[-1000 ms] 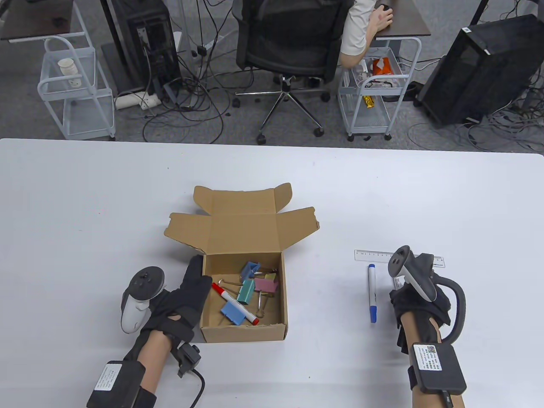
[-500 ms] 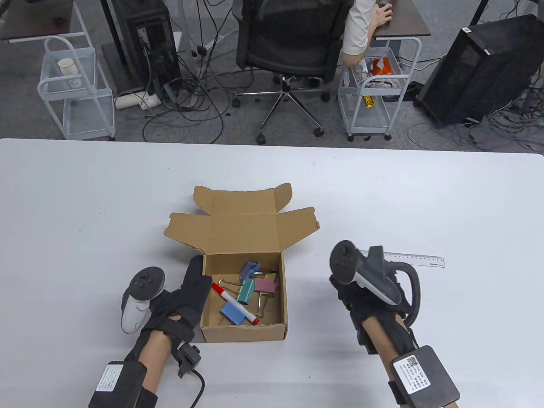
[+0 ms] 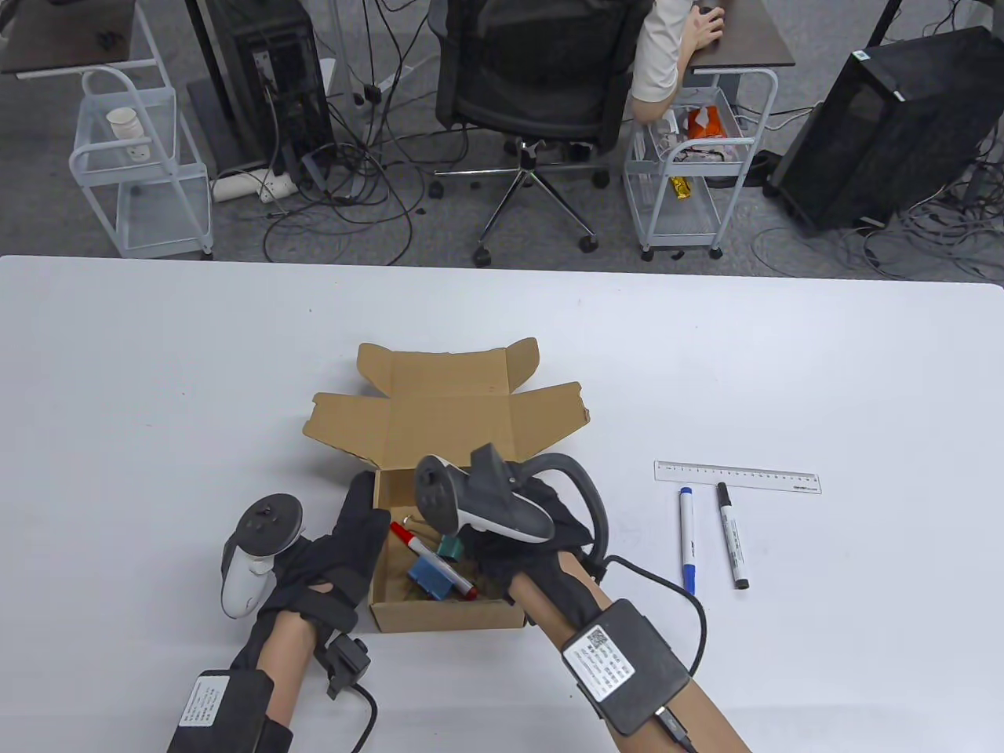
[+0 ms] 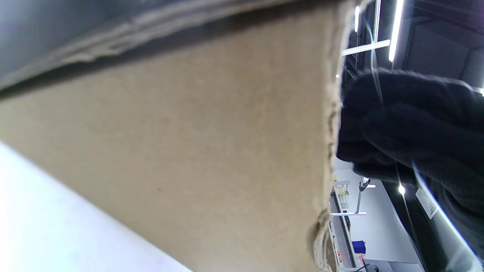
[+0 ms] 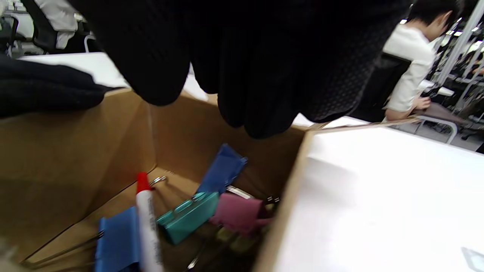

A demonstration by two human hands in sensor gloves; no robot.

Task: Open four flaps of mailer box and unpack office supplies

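The brown mailer box (image 3: 451,616) stands open, its flaps (image 3: 447,408) folded back behind it. Inside lie a red marker (image 5: 145,215), a teal binder clip (image 5: 189,217), a pink clip (image 5: 238,213) and blue clips (image 5: 223,170). My left hand (image 3: 345,541) holds the box's left wall, thumb over the rim; the left wrist view shows that wall (image 4: 189,143) close up. My right hand (image 3: 549,518) hovers over the box's inside. Its fingers (image 5: 242,94) hang above the clips and hold nothing.
A clear ruler (image 3: 737,476), a blue marker (image 3: 688,541) and a black marker (image 3: 732,535) lie on the white table (image 3: 157,392) right of the box. Beyond the far edge are a seated person, an office chair and wire carts.
My right hand has moved left from the ruler to over the box. A black marker now lies beside the blue one. My left hand has not moved.
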